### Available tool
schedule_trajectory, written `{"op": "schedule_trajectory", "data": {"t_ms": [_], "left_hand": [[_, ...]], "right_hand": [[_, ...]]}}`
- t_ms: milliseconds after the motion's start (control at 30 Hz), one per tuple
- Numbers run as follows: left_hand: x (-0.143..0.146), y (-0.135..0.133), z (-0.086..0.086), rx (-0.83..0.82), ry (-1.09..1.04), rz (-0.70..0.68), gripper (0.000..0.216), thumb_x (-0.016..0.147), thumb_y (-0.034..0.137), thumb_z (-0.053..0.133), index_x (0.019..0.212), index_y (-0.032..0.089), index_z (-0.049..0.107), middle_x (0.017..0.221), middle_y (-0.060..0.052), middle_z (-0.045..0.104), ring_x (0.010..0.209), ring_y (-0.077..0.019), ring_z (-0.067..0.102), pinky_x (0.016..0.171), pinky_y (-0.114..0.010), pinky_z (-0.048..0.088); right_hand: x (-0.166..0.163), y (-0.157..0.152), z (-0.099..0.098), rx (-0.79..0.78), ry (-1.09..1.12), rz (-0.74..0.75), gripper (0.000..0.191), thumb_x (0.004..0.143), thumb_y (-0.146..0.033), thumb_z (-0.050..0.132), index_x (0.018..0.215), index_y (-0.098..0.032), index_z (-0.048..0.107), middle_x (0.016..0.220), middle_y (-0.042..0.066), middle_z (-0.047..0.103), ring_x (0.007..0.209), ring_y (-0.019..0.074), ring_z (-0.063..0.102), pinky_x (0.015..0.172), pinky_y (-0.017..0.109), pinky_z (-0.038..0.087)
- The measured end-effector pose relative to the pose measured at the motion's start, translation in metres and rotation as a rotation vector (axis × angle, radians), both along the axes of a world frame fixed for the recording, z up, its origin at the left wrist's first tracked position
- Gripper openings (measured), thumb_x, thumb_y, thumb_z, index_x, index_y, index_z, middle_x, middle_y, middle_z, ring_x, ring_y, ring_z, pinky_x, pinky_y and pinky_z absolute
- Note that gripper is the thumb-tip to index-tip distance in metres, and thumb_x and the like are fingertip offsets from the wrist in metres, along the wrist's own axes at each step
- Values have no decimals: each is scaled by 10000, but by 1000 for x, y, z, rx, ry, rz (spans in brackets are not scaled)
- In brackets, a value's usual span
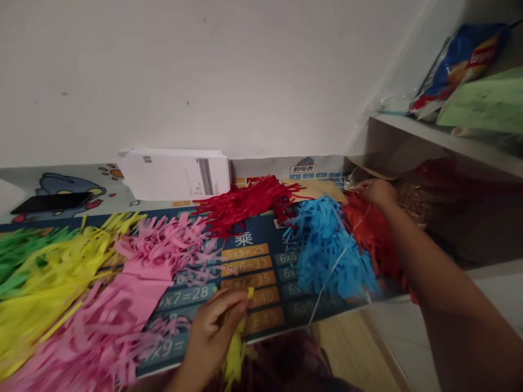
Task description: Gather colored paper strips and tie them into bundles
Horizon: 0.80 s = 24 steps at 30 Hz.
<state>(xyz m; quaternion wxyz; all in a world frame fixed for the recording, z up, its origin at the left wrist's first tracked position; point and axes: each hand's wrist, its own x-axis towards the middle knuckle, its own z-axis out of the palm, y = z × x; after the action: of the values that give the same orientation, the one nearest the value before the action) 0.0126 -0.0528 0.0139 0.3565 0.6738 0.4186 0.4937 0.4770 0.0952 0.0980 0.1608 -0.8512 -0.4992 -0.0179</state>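
My left hand is closed around a yellow fringed paper tassel at the front edge of the table. A bit of yellow sticks out above the thumb, and the strips hang below. My right hand reaches to the back right, its fingers pinched at a thin white string. The string runs down across the blue fringed paper to the table's front edge. Beneath my right forearm lies orange-red fringed paper. A red fringed bunch sits farther back, between my hands.
Pink, yellow and green fringed paper cover the left side. A white box leans against the wall, near a dark phone-like slab. At right, a shelf bears a blue snack bag.
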Motion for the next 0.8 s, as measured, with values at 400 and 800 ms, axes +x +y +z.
{"op": "schedule_trajectory", "data": {"t_ms": [400, 800], "left_hand": [[12, -31, 3, -817, -837, -6, 495, 499, 385, 962, 745, 153, 599, 652, -2, 723, 503, -112, 642, 490, -189, 500], [-4, -45, -1, -520, -480, 45, 320, 676, 422, 856, 751, 152, 702, 668, -8, 690, 588, -113, 599, 591, -222, 461]], "right_hand": [[-282, -195, -58, 317, 627, 783, 187, 890, -345, 637, 752, -246, 716, 669, -7, 692, 566, 149, 613, 525, 258, 442], [-295, -190, -68, 133, 891, 816, 173, 836, -404, 691, 870, -241, 735, 794, 28, 747, 689, 191, 688, 619, 285, 544]]}}
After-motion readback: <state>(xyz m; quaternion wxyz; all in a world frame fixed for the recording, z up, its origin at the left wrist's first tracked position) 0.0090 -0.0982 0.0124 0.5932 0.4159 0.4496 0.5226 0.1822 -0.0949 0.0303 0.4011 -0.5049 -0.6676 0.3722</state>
